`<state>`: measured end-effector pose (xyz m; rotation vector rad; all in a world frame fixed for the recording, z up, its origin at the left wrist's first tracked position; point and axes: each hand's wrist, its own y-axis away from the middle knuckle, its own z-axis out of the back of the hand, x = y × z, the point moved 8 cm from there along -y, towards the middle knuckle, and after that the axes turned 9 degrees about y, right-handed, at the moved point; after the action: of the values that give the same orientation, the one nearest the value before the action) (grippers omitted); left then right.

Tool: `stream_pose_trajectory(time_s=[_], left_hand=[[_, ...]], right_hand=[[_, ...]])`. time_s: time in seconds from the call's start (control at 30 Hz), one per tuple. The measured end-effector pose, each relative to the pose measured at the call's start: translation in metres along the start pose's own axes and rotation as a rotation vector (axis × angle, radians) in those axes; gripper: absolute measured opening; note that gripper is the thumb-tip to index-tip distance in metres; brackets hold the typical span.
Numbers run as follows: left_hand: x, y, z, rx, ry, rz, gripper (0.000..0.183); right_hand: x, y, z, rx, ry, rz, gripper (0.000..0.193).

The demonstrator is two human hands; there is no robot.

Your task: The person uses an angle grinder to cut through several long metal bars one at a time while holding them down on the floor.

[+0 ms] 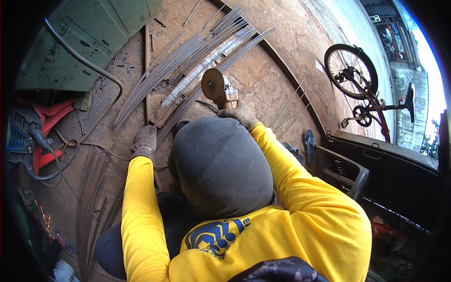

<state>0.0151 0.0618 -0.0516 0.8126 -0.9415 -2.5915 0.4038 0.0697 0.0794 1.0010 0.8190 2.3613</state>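
My right hand (240, 114), in a grey knit glove, is closed around the body of an angle grinder (229, 97). The grinder's round brown disc (213, 84) stands to the left of its head, close to the metal rods. My left hand (144, 141), gloved too, is closed at the near end of a long metal bar (201, 71) with a mottled silver face and a rusty near end. Thin grey metal rods (164, 73) lie in bundles on both sides of this bar. My grey-clad knee (221, 164) rises between my arms and hides part of the ground.
Rusty rods (91, 183) lie at lower left, near orange sparks (47, 221). A green metal panel (80, 47), a cable (94, 68) and a red plastic frame (46, 115) stand at left. A bicycle (371, 94), slippers (309, 142) and a black crate (340, 171) are at right.
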Motion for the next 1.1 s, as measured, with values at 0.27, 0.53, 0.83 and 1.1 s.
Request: stream_pose_trajectory(time_s=[0.27,0.53,0.83,1.1], left_hand=[[-0.012,0.005,0.002,0.007,-0.061,0.011,0.053],[-0.011,0.003,0.006,-0.024,-0.060,-0.021,0.051],[-0.002,0.007,0.007,-0.012,-0.012,0.067,0.052],[-0.009,0.008,0.004,0.015,-0.003,0.097,0.052]], right_hand=[[0.003,-0.001,0.003,-0.050,0.070,0.024,0.081],[0.019,-0.009,0.006,-0.070,0.048,0.049,0.074],[0.058,-0.027,-0.012,0.009,0.343,0.192,0.089],[0.064,-0.035,-0.034,0.092,0.508,0.209,0.100]])
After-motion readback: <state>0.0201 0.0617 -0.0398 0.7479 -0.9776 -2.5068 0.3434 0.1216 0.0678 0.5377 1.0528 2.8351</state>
